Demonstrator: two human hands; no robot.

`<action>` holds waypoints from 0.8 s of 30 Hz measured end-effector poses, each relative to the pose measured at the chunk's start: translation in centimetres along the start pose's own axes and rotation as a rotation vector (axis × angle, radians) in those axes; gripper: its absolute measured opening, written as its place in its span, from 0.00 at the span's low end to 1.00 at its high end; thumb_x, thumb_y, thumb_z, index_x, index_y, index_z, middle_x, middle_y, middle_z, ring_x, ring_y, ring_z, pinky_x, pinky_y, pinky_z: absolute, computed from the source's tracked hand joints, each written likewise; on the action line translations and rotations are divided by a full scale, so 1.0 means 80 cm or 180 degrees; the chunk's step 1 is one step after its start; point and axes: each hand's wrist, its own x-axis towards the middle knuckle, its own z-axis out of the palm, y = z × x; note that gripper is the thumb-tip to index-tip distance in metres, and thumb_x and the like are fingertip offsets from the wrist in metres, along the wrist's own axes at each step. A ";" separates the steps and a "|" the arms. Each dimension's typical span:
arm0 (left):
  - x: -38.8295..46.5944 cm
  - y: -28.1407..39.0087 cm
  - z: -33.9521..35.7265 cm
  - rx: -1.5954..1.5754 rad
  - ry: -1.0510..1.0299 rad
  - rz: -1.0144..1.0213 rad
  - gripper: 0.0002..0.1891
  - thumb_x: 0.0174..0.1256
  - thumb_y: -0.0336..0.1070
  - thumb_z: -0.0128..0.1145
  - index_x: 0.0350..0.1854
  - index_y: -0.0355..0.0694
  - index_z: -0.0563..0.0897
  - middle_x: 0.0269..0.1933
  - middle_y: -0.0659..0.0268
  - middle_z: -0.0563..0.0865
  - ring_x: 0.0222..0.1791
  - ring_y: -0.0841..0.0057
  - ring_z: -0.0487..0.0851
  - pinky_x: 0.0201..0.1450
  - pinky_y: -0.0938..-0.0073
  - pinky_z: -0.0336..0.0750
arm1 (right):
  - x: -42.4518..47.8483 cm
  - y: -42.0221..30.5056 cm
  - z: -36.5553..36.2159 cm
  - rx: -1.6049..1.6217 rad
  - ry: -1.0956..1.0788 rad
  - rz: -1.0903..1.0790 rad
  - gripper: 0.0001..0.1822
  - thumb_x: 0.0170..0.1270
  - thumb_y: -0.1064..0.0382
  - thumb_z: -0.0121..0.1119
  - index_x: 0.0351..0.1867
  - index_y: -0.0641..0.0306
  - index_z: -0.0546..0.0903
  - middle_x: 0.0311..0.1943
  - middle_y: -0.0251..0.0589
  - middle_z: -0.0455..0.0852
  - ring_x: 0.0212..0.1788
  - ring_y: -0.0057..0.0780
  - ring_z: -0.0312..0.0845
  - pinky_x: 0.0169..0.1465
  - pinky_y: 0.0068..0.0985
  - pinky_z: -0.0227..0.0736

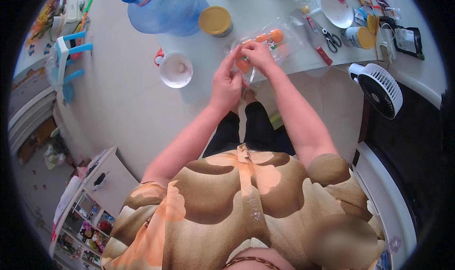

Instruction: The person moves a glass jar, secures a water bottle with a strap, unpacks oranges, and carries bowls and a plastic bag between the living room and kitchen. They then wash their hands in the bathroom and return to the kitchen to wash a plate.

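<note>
A clear plastic bag point(291, 44) with several orange round fruits point(276, 35) in it lies near the table's front edge. My left hand point(229, 76) is at the bag's left end, its fingers beside one orange fruit point(243, 65). My right hand point(258, 56) is bent over the same end, fingertips close to the left hand's; it seems to pinch the bag, but the fingers hide what is between them. Whether the left hand grips the plastic cannot be told.
On the table point(202, 56) stand a white bowl point(176, 70), a yellow-lidded can point(215, 21) and a large blue water bottle point(167, 10). Scissors point(331, 41), a red-handled knife point(323, 55), a white pan point(336, 9), another yellow-lidded can point(358, 37) and a white fan point(378, 88) are at the right.
</note>
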 end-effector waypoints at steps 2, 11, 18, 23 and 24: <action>-0.009 -0.003 -0.004 0.0099 0.0080 -0.0029 0.31 0.58 0.17 0.41 0.67 0.44 0.63 0.66 0.66 0.67 0.26 0.88 0.77 0.30 0.84 0.76 | 0.009 0.032 0.000 0.0247 0.0095 0.1269 0.13 0.59 0.58 0.56 0.34 0.66 0.82 0.26 0.35 0.81 0.22 0.20 0.74 0.28 0.21 0.71; -0.008 -0.070 0.009 0.0110 0.0430 -0.0263 0.27 0.59 0.20 0.48 0.64 0.41 0.67 0.60 0.63 0.73 0.24 0.85 0.78 0.30 0.83 0.76 | -0.025 0.124 -0.037 0.1438 0.0954 0.2462 0.23 0.59 0.51 0.60 0.49 0.64 0.73 0.34 0.42 0.78 0.24 0.25 0.74 0.25 0.25 0.72; 0.007 -0.113 -0.024 0.0814 0.0729 -0.0630 0.25 0.56 0.29 0.59 0.58 0.38 0.72 0.57 0.62 0.76 0.30 0.84 0.78 0.33 0.80 0.75 | -0.022 0.165 -0.003 0.2860 0.1052 0.2427 0.21 0.55 0.50 0.66 0.46 0.54 0.75 0.31 0.35 0.73 0.26 0.30 0.74 0.28 0.33 0.76; 0.047 -0.179 -0.046 0.2148 0.0999 -0.0675 0.35 0.48 0.44 0.67 0.59 0.33 0.70 0.55 0.57 0.76 0.43 0.75 0.78 0.46 0.74 0.73 | -0.019 0.172 0.001 0.3160 0.1232 0.1976 0.20 0.50 0.51 0.70 0.44 0.50 0.78 0.32 0.30 0.75 0.31 0.26 0.74 0.30 0.29 0.76; 0.055 -0.187 -0.045 0.2145 0.1025 -0.0680 0.37 0.46 0.46 0.67 0.59 0.32 0.70 0.55 0.55 0.76 0.46 0.71 0.77 0.48 0.72 0.72 | -0.020 0.170 0.001 0.3385 0.1088 0.1711 0.20 0.50 0.51 0.70 0.43 0.50 0.79 0.34 0.27 0.77 0.32 0.21 0.74 0.31 0.21 0.76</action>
